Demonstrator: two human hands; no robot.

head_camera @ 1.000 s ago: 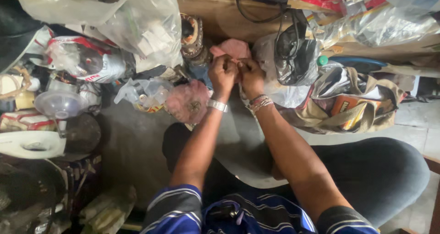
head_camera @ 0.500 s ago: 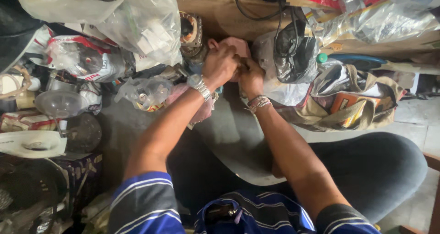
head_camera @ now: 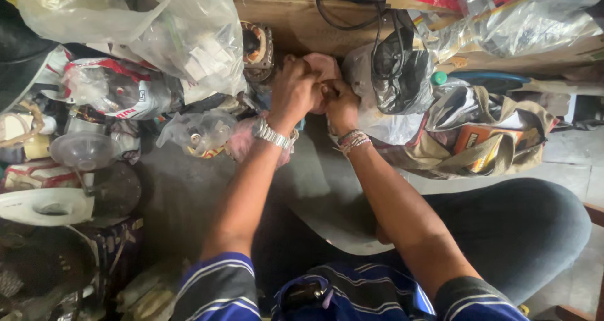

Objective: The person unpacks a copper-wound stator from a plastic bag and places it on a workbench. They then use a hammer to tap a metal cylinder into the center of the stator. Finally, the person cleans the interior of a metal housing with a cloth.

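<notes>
Your left hand (head_camera: 294, 93) is staying pushed forward over the pink cloth (head_camera: 322, 66), as it was 0.5 s back; 1 s ago it was sitting lower, level with your right hand (head_camera: 341, 104). Both hands are now pressing together, fingers curled shut around the cloth's near edge. The cloth is lying just past your knuckles, against the wooden bench (head_camera: 296, 19), between the motor (head_camera: 257, 49) on the left and the black bag (head_camera: 396, 76) on the right.
</notes>
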